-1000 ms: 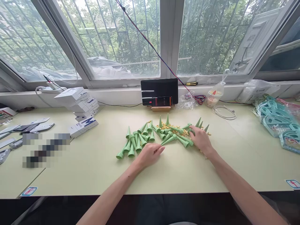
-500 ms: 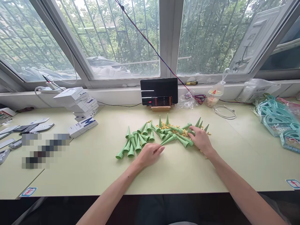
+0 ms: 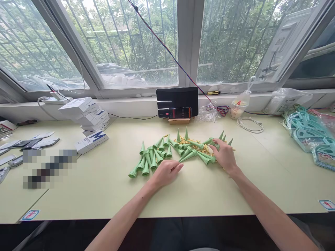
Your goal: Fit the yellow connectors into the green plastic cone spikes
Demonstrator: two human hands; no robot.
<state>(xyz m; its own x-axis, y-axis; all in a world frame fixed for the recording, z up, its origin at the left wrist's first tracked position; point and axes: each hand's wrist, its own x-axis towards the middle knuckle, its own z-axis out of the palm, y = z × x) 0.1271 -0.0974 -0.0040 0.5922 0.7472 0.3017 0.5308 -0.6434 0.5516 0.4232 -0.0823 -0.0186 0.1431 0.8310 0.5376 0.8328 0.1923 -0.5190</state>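
Note:
My left hand point(image 3: 169, 170) rests on the table with its fingers curled in. Whatever it may hold is hidden. Close beyond it are hollow green plastic cones point(image 3: 147, 157) with ribbed collars, most lying on their sides in a loose heap. At the right end of the heap is my right hand point(image 3: 224, 154), thumb and forefinger apart around part of a green piece, with no firm grip visible. Small yellow plastic pieces point(image 3: 206, 149) lie among the cones. A few cones, such as a green cone point(image 3: 186, 132), stand with their points upward.
A dark tablet point(image 3: 177, 99) with a phone before it stands at the windowsill. White boxes point(image 3: 90, 116) are stacked at left. On the right are a coiled white cable point(image 3: 250, 124), a bagged drink cup point(image 3: 238, 108) and teal plastic items point(image 3: 309, 130).
My right thumb and forefinger have spread slightly, while that hand stays over the same spot. My left hand and the cones look unmoved.

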